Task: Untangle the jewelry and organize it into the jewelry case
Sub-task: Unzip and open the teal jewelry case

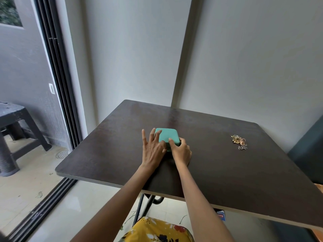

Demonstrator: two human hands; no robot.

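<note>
Nearest us, our right hand pinches the closed teal jewelry case; our left hand, fingers spread, rests on it. Tangled jewelry lies at three o'clock, well apart, on the dark table.

The counter fills the middle and lower right of the frame, its far edge against the wall. The jewelry case sits on it, just left of centre frame, lid down. The left hand lies against the case's left side, the right hand at its near right corner. The tangled jewelry lies on the counter well apart to the right. A stool stands at the left edge of the frame, beyond the sliding door track.
</note>
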